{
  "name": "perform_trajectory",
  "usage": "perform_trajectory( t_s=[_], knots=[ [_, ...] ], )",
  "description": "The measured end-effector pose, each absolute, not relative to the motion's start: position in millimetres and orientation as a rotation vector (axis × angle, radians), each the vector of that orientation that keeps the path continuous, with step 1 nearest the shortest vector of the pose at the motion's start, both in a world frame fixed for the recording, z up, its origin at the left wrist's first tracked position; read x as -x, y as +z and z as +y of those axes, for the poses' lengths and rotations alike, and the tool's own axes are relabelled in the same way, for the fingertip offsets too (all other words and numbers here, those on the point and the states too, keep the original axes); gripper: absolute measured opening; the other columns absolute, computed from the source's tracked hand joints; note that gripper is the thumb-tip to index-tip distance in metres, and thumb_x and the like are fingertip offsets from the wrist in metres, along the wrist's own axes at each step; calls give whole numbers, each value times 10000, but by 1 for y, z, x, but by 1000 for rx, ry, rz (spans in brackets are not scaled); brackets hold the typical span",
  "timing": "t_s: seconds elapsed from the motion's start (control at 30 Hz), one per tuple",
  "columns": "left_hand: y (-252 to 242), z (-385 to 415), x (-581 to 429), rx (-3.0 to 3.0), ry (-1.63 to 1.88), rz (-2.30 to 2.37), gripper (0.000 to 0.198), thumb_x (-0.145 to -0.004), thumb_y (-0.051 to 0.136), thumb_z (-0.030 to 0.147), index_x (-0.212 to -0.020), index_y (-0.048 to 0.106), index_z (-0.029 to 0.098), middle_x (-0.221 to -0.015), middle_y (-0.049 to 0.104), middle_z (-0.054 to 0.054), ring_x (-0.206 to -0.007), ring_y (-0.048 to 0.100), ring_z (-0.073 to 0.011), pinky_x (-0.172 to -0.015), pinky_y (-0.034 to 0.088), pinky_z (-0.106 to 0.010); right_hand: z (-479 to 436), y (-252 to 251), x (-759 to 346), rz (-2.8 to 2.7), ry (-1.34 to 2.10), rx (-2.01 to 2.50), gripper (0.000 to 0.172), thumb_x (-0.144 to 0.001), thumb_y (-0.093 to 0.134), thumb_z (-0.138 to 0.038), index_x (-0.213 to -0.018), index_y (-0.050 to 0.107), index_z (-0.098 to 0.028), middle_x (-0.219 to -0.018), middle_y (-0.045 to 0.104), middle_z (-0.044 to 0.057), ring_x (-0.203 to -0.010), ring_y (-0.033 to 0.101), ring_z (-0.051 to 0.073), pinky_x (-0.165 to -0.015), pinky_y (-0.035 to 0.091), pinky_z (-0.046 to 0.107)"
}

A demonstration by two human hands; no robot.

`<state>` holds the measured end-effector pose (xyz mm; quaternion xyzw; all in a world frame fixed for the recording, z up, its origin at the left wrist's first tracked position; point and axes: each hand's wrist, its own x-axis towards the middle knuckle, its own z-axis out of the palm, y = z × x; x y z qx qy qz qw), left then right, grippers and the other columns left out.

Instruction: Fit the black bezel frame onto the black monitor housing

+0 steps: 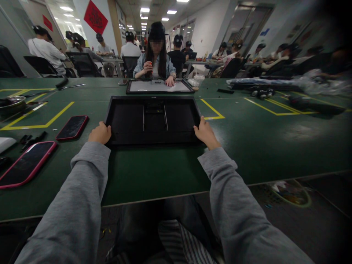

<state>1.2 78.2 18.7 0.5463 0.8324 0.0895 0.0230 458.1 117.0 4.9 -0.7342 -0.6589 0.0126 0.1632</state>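
Between my two hands is a black rectangular monitor back cover (123, 117), hollow side facing me, with a recess and two thin metal strips at its middle. My left hand (100, 133) grips its left edge near the lower corner, thumb on the rim. On the opposite side my right hand (206, 132) is closed on the right edge in the same way. The cover is tilted up toward me, its lower edge at or just above the green table (154, 176); contact there cannot be made out.
Across the table a person (155, 60) works on a flat panel (137, 86), holding an orange-topped tool. Two red-cased phones (73, 127) and a metal bowl (12, 104) are on the left. Plastic wrapping (316, 82) and black parts (262, 92) lie at right. A basket (291, 194) stands below.
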Motion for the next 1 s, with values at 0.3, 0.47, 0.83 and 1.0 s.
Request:
perform_trajectory(
  t_s=[0.3, 0.47, 0.83, 1.0],
  knots=[
    [16, 81, 1, -1697, 262, 2601, 578, -961, 331, 436, -1357, 467, 37, -1239, 646, -320, -1169, 637, -418, -955, 477, -509, 121, -1, -462, -1861, 18, 2062, 787, -981, 442, -429, -1577, 205, 26, -1314, 543, 341, -1190, 589, 399, -989, 453, 494],
    [18, 79, -1, -1697, 258, 2597, 566, -960, 325, 436, -1335, 479, 41, -1250, 639, -321, -1165, 635, -427, -945, 476, -512, 121, -1, -462, -1871, 26, 2073, 772, -982, 431, -393, -1584, 185, 24, -1326, 537, 340, -1188, 594, 395, -992, 451, 493],
    [20, 78, -3, -1716, 272, 2589, 595, -948, 312, 426, -1356, 457, 17, -1246, 635, -336, -1153, 634, -441, -938, 473, -517, 121, -1, -463, -1890, 11, 2069, 770, -983, 453, -382, -1582, 198, 30, -1324, 540, 334, -1208, 582, 389, -997, 452, 489],
    [18, 79, -1, -1712, 261, 2588, 583, -954, 319, 436, -1344, 462, 26, -1257, 632, -330, -1169, 626, -446, -947, 472, -528, 120, 0, -462, -1901, 6, 2083, 754, -987, 419, -363, -1581, 190, 40, -1323, 539, 346, -1203, 587, 396, -989, 457, 497]
  ],
)
